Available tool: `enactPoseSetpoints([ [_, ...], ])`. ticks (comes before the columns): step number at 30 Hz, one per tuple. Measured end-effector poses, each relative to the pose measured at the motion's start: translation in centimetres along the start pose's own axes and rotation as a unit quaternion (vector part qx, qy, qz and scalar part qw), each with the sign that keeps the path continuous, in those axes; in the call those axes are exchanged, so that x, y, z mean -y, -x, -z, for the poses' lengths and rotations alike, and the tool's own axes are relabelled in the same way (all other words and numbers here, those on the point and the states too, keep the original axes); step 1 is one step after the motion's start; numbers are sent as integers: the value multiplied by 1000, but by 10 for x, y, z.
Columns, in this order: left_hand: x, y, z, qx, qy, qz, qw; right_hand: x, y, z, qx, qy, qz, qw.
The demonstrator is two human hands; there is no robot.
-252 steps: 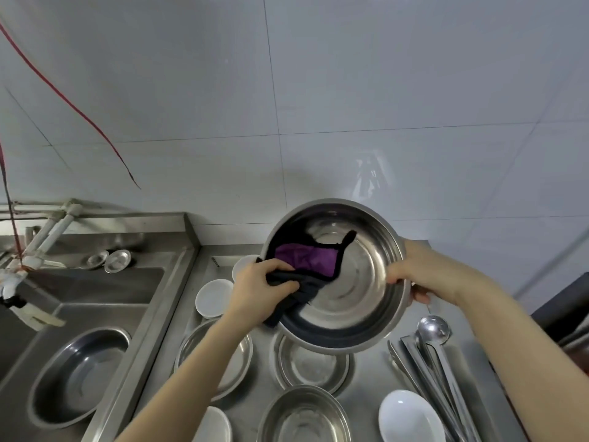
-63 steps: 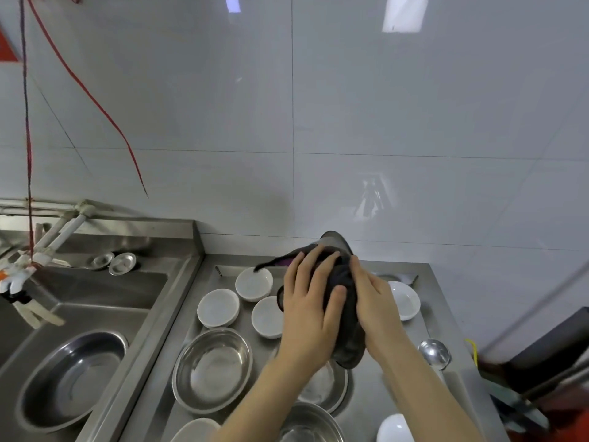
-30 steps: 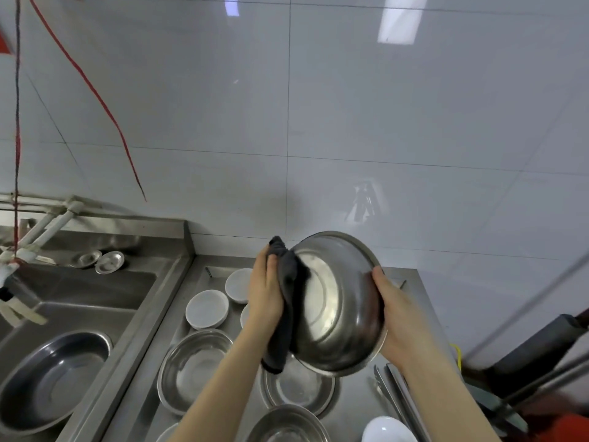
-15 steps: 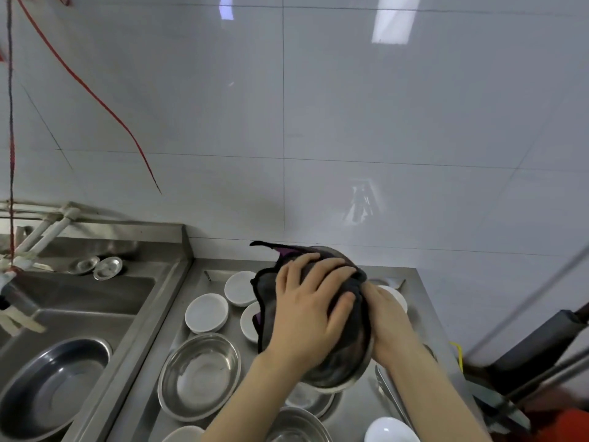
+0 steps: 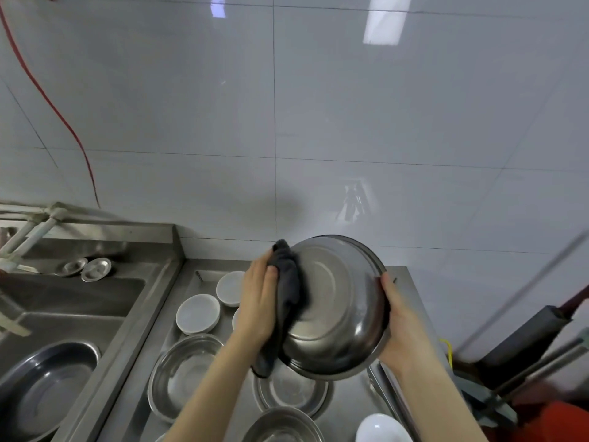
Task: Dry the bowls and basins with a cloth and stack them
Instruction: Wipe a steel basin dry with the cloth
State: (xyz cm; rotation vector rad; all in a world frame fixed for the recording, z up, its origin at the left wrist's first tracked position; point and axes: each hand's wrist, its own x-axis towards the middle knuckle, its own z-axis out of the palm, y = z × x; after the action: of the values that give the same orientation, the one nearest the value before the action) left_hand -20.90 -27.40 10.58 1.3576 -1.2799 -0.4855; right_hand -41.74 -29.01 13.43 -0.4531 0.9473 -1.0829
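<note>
a steel basin (image 5: 334, 307) is held up in the air at the centre right of the frame, tipped steeply on edge above the steel counter (image 5: 408, 301). the left hand (image 5: 258, 306) lies on a dark grey cloth (image 5: 288, 291) and presses it against the basin's left side, fingers straight and close together; the thumb is hidden, so whether it pinches the cloth cannot be told. the cloth's tail hangs below the wrist. the right hand (image 5: 403, 330) grips the basin's right rim, with the thumb on the near side and the fingers curled behind. on the counter below lie a wide steel bowl (image 5: 181, 373) at lower centre left, a shallow steel bowl (image 5: 293, 390) directly under the held basin, and a deeper steel bowl (image 5: 283, 425) at the bottom edge. two small white bowls (image 5: 197, 314) sit just left of the left hand, and a larger white bowl (image 5: 382, 429) is at the lower right. steel utensils (image 5: 387, 390) lie beside the right forearm. in the sink (image 5: 73, 301) at the left, a dark steel basin (image 5: 41, 390) rests at the lower left, with two small steel dishes (image 5: 95, 269) on the ledge behind. a red wire (image 5: 63, 122) runs down the tiled wall (image 5: 350, 122) at the upper left.
</note>
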Motion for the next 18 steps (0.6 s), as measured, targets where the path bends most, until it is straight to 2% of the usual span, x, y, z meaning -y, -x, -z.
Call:
enactPoseSetpoints([
  [2, -4, -16, 9, 30, 48, 15, 998, -2, 2, 5, 3, -1, -9, 1000],
  [7, -30, -48, 16, 123, 25, -39, 991, 5, 1, 0, 9, -4, 2, 1000],
  [10, -30, -43, 10, 55, -4, -49, 997, 23, 2, -11, 28, 9, 24, 999],
  [15, -28, 18, -21, -114, 14, 19, 993, 35, -4, -27, 7, -33, 65, 997],
  [18, -31, 44, -36, -171, -15, -21, 985, 31, -2, -31, 8, -28, 62, 998],
])
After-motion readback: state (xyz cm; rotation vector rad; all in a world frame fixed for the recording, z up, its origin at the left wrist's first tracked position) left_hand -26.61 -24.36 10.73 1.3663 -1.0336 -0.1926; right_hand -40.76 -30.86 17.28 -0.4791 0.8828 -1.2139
